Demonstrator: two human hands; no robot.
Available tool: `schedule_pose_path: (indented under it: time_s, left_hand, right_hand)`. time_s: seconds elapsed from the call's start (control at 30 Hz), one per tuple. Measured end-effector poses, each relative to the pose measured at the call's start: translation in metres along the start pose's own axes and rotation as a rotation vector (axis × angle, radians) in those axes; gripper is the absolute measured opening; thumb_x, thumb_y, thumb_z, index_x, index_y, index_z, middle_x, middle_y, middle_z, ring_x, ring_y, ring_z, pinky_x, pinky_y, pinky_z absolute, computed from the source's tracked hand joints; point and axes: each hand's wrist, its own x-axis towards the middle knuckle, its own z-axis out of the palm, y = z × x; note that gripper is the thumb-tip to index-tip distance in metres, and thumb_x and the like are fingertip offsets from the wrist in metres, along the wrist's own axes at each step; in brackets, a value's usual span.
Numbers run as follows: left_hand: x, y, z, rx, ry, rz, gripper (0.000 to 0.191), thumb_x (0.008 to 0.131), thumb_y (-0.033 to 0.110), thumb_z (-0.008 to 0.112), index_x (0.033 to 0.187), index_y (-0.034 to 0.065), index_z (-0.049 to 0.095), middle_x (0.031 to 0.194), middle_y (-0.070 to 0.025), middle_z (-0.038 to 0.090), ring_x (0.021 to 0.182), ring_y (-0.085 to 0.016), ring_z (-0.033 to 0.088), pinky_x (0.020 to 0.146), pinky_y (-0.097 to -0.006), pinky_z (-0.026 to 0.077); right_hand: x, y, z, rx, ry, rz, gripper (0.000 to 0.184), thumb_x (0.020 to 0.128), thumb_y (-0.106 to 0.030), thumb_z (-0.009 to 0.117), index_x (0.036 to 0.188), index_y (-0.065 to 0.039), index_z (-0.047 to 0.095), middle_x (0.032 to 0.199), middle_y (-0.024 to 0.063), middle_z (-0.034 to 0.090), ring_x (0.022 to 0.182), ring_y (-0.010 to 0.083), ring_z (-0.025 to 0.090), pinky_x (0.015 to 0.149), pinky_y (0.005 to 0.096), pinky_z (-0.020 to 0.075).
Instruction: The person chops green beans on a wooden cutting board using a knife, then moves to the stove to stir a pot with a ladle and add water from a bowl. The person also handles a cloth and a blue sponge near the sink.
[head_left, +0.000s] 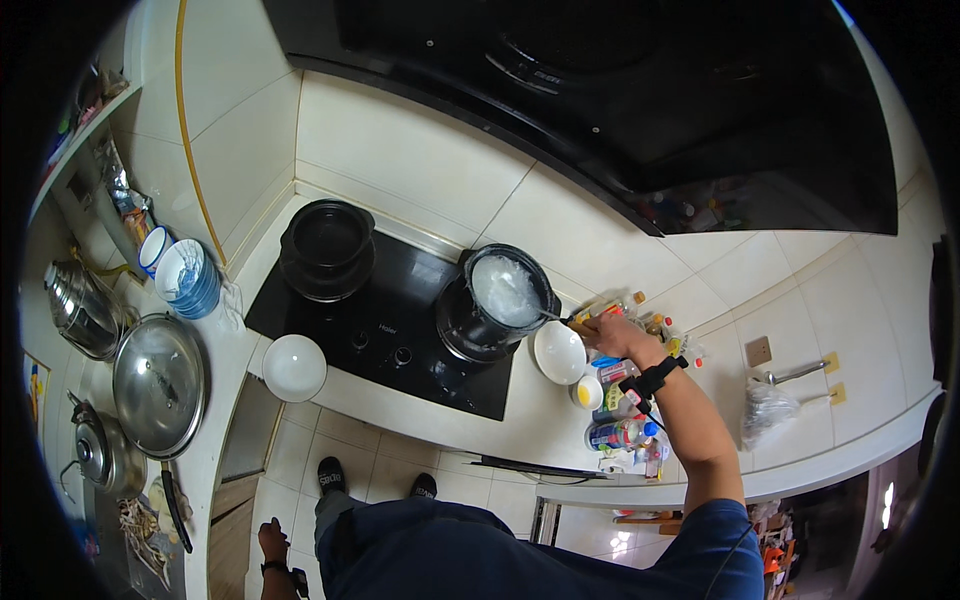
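My right hand grips the handle of a metal ladle or spoon. Its thin shaft runs over the rim of a black pot on the right burner, and its head is lost in whitish, foamy liquid. Just beside the pot, below my right hand, a white bowl sits on the counter. Next to that stands a small white cup with something yellow inside. Low at my side hangs my left hand, its fingers curled, with nothing visible in it.
A second black pot occupies the left burner of the black cooktop. A white bowl lies at the counter's front edge. Bottles crowd the right; stacked bowls and a lidded pan stand left. The range hood overhangs.
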Motion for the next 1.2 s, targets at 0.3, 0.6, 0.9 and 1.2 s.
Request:
schedule_pose_path:
  time_s: [0.3, 0.6, 0.9, 1.2]
  left_hand:
    - [-0.017, -0.03, -0.005, -0.032, -0.024, -0.089, 0.036, 0.106, 0.04, 0.053, 0.091, 0.0067, 0.052, 0.062, -0.0066, 0.054, 0.04, -0.018, 0.047, 0.035, -0.0315, 0.038]
    - [-0.04, -0.032, -0.01, -0.037, -0.011, -0.135, 0.039, 0.106, 0.04, 0.053, 0.092, 0.0038, 0.053, 0.063, -0.0092, 0.058, 0.04, -0.02, 0.053, 0.035, -0.033, 0.04]
    - [-0.04, -0.026, -0.013, -0.026, 0.022, -0.083, 0.04, 0.106, 0.037, 0.054, 0.088, 0.0021, 0.055, 0.06, -0.0077, 0.056, 0.039, -0.019, 0.05, 0.036, -0.0328, 0.042]
    - [-0.038, -0.027, -0.004, -0.081, 0.01, -0.124, 0.038, 0.106, 0.036, 0.055, 0.085, 0.0048, 0.053, 0.059, -0.0053, 0.053, 0.04, -0.018, 0.047, 0.035, -0.0334, 0.042]
  right_hand:
    - [0.006, 0.006, -0.038, 0.261, -0.345, 0.03, 0.047, 0.08, -0.034, 0.075, 0.114, -0.002, 0.073, 0.076, 0.0073, 0.068, 0.071, 0.0223, 0.064, 0.066, 0.0402, 0.0507]
    - [0.053, 0.036, 0.018, -0.023, 0.033, -0.649, 0.023, 0.089, -0.028, 0.066, 0.093, -0.005, 0.069, 0.077, 0.0125, 0.066, 0.071, 0.0317, 0.063, 0.068, 0.0431, 0.0509]
    - [0.032, -0.018, 0.024, -0.084, 0.241, -0.086, 0.032, 0.094, -0.028, 0.063, 0.119, -0.01, 0.07, 0.098, 0.0204, 0.073, 0.094, 0.0371, 0.071, 0.081, 0.0453, 0.0571]
    - [0.025, -0.007, 0.001, -0.357, 0.061, 0.001, 0.037, 0.091, -0.027, 0.062, 0.122, -0.01, 0.068, 0.101, 0.0201, 0.073, 0.094, 0.0381, 0.07, 0.081, 0.0469, 0.0567]
